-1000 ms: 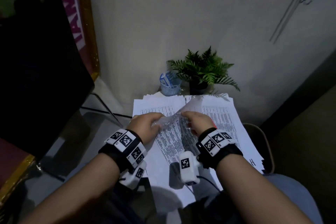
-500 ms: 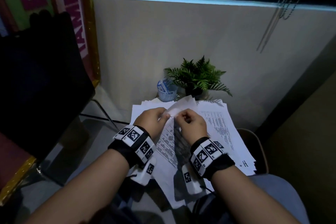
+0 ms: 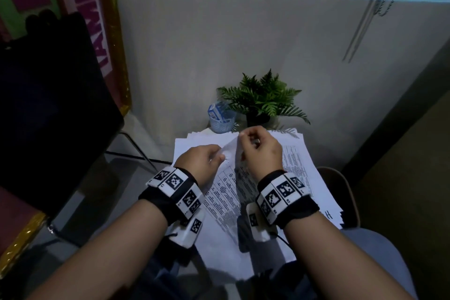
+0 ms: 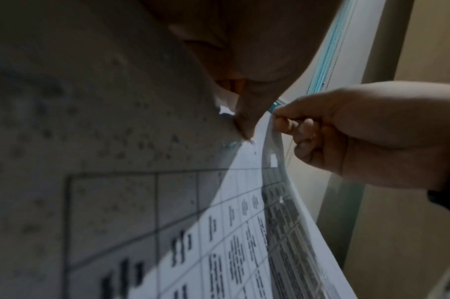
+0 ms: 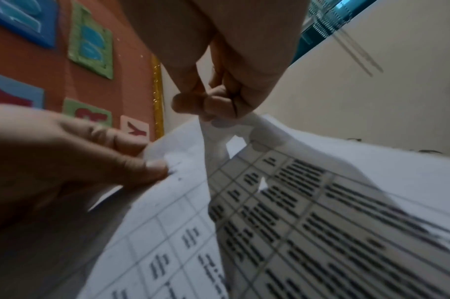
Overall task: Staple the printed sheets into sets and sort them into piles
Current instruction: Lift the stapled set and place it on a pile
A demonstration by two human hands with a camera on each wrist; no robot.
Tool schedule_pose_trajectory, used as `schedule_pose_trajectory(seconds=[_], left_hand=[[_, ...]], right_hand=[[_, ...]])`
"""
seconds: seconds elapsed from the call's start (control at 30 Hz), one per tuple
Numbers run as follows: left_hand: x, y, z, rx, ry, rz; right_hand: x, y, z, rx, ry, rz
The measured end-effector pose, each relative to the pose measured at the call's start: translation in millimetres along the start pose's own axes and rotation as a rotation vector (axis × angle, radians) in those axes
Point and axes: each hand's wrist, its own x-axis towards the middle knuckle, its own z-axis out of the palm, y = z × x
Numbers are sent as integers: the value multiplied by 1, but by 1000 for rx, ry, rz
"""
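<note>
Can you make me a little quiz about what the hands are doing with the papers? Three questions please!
1. True or false: both hands pinch paper at its top corner.
2. What stands nearer the wall, behind the pile of papers? A) a plant and a small blue cup B) a lamp C) a toy car
3. Fill in: the lifted sheets are printed with a ____ of boxes and text.

Key
1. True. The left hand and the right hand each pinch a corner of the lifted sheets.
2. A. The plant and the blue cup stand behind the pile of papers.
3. Table.
</note>
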Motion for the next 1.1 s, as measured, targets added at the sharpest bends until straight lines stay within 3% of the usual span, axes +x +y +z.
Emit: schedule_pose_trajectory(seconds=[0.17,0.27,0.4,0.5,0.73,0.97,1.1], left_hand=[[5,-9,4,-78,72,-101],[8,-13,-2,-148,121,-125],[12,-27,-7,-464,199,-198],[14,-24,-11,-728,234,-245],[11,-13,-5,-884,250,-183],[-3,-3,5,-867,223,-146],[-9,0,8,-845,235,-136]], right_hand=[[35,50,-46,-75,136,258],[55,89,-92,-257,213,450],[70,109,-150,-529,393,533],[81,116,-172,-547,381,569],[71,86,-132,-424,227,397],[0,8,-42,-114,-323,112],[-20,-7,-11,-238,-393,0]])
